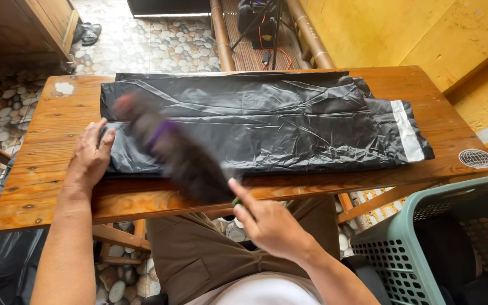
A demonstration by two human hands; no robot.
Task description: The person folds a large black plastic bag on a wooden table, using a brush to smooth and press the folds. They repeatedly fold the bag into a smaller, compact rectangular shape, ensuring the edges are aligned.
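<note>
**Camera placement: single head view**

You have one view only, from the camera worn on your head. It looks steeply down and forward over your lap onto the wooden table (46, 169), which fills the middle of the frame at close range. Your left hand (90, 158) and right hand (266, 223) enter from the bottom edge. The pebble floor (159, 42) lies beyond the far edge. No second view overlaps it.

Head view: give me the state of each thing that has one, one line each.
black plastic bags: flat, stacked on the wooden table.
duster: motion-blurred above the bags.
left hand: flat, pressing the bags' edge.
right hand: gripping the duster's handle.
green basket: beside the table; contents dark, unclear.
</note>
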